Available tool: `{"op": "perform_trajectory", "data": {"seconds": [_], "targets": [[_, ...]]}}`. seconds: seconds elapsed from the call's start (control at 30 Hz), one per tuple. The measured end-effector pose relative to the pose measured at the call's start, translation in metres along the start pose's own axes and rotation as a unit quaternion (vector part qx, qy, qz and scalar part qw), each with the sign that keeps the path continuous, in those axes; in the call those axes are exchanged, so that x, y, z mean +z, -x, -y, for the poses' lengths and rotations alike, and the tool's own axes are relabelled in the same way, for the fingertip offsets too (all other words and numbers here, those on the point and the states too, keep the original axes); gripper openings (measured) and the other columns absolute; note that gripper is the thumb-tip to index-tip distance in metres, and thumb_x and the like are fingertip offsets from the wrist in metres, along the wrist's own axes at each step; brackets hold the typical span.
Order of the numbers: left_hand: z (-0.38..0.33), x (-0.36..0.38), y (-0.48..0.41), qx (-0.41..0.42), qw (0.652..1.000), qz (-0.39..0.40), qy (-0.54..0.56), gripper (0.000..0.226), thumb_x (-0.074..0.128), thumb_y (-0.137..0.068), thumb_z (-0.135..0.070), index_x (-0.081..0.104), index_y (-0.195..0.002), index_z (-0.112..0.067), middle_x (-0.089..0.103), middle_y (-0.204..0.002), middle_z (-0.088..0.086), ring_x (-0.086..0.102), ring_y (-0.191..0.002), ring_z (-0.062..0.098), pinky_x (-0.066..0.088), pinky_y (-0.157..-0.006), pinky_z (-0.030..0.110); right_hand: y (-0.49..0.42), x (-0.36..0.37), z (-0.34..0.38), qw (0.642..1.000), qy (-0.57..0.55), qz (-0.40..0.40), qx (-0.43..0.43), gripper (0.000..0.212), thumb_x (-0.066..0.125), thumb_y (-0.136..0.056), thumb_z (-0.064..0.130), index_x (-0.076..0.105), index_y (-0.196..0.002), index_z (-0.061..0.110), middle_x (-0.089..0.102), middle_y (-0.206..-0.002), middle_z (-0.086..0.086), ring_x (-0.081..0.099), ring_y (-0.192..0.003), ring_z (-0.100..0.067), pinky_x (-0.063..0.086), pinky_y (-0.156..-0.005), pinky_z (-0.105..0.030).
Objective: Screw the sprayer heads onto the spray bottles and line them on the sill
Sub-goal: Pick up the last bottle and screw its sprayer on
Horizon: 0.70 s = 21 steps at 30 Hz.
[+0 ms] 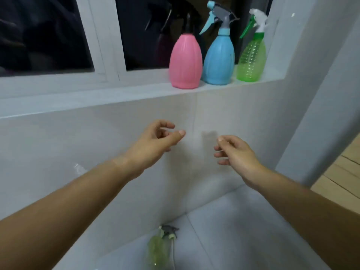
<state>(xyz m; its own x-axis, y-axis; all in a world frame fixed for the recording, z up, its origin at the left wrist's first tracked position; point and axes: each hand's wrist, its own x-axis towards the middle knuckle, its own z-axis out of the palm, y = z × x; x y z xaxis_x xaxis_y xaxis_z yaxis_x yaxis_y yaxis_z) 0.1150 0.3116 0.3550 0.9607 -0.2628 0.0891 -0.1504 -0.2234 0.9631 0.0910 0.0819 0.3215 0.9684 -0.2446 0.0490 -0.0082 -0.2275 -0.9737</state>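
Note:
Three spray bottles stand in a row at the right end of the white sill (116, 94), each with a sprayer head on: a pink bottle (185, 63) with a black head, a blue bottle (218, 59) with a grey and blue head, and a clear green bottle (251, 59) with a white and green head. On the floor below lies a pale green bottle (157, 248) beside a loose grey sprayer head (169, 231) with its tube. My left hand (155, 141) and my right hand (236, 152) hover in front of the tiled wall below the sill, fingers curled apart, holding nothing.
A dark window with a white frame (105, 45) runs behind the sill. A white wall corner (303, 114) rises on the right, with wooden flooring (342, 176) beyond it. Grey floor tiles (243, 230) spread below.

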Motion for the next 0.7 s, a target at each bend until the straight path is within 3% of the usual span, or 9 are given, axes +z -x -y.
{"op": "perform_trajectory", "data": {"seconds": [0.1, 0.17, 0.2, 0.3, 0.37, 0.5, 0.7], "targets": [[0.078, 0.010, 0.022, -0.082, 0.995, 0.048, -0.022, 0.068, 0.074, -0.063, -0.068, 0.061, -0.117, -0.028, 0.068, -0.119, 0.020, 0.068, -0.113, 0.035, 0.056, -0.099, 0.044, 0.018, 0.016, -0.065, 0.995, 0.030, 0.041, 0.089, 0.018, 0.053, -0.100, 0.026, 0.061, -0.100, 0.010, 0.062, -0.093, -0.011, 0.059, -0.078, -0.020, 0.050, -0.063, -0.026], [0.127, 0.014, 0.037, -0.134, 0.987, 0.081, -0.038, 0.069, 0.078, -0.075, -0.062, 0.057, -0.130, -0.025, 0.065, -0.124, 0.011, 0.064, -0.120, 0.026, 0.051, -0.091, 0.026, 0.029, 0.027, -0.101, 0.988, 0.047, 0.065, 0.135, 0.018, 0.054, -0.099, 0.025, 0.062, -0.099, 0.009, 0.062, -0.092, -0.012, 0.059, -0.079, -0.021, 0.048, -0.063, -0.027], [0.150, 0.014, 0.045, -0.163, 0.980, 0.100, -0.052, 0.073, 0.079, -0.079, -0.059, 0.053, -0.137, -0.025, 0.061, -0.133, 0.007, 0.059, -0.128, 0.022, 0.047, -0.094, 0.022, 0.035, 0.034, -0.116, 0.983, 0.053, 0.078, 0.159, 0.016, 0.055, -0.098, 0.023, 0.062, -0.098, 0.008, 0.061, -0.090, -0.012, 0.058, -0.078, -0.021, 0.047, -0.063, -0.027], [0.223, 0.014, 0.068, -0.210, 0.959, 0.158, -0.102, 0.119, 0.081, -0.053, -0.081, 0.036, -0.152, -0.032, 0.040, -0.158, -0.001, 0.036, -0.149, 0.015, 0.035, -0.110, 0.028, 0.049, 0.058, -0.167, 0.965, 0.075, 0.112, 0.226, 0.010, 0.060, -0.094, 0.022, 0.064, -0.092, 0.012, 0.063, -0.089, -0.011, 0.059, -0.076, -0.020, 0.047, -0.062, -0.026], [0.265, 0.013, 0.078, -0.233, 0.945, 0.184, -0.137, 0.136, 0.083, -0.048, -0.080, 0.024, -0.159, -0.031, 0.028, -0.166, -0.001, 0.028, -0.154, 0.017, 0.033, -0.113, 0.030, 0.050, 0.075, -0.201, 0.953, 0.091, 0.125, 0.261, 0.012, 0.064, -0.091, 0.025, 0.066, -0.092, 0.013, 0.066, -0.092, -0.012, 0.063, -0.074, -0.019, 0.050, -0.066, -0.029], [0.319, 0.016, 0.092, -0.230, 0.934, 0.201, -0.185, 0.126, 0.096, -0.060, -0.049, 0.021, -0.159, -0.027, 0.031, -0.156, -0.005, 0.036, -0.142, 0.014, 0.035, -0.109, 0.025, 0.041, 0.105, -0.253, 0.931, 0.125, 0.160, 0.303, 0.032, 0.069, -0.088, 0.030, 0.065, -0.112, 0.008, 0.067, -0.102, -0.012, 0.068, -0.079, -0.021, 0.056, -0.075, -0.035], [0.371, 0.032, 0.097, -0.195, 0.949, 0.172, -0.177, 0.106, 0.095, -0.068, -0.034, 0.032, -0.153, -0.029, 0.039, -0.145, -0.010, 0.045, -0.129, 0.010, 0.040, -0.104, 0.022, 0.021, 0.151, -0.307, 0.924, 0.126, 0.146, 0.330, 0.028, 0.075, -0.084, 0.023, 0.062, -0.106, 0.011, 0.060, -0.090, -0.010, 0.059, -0.080, -0.025, 0.050, -0.072, -0.036]]}}
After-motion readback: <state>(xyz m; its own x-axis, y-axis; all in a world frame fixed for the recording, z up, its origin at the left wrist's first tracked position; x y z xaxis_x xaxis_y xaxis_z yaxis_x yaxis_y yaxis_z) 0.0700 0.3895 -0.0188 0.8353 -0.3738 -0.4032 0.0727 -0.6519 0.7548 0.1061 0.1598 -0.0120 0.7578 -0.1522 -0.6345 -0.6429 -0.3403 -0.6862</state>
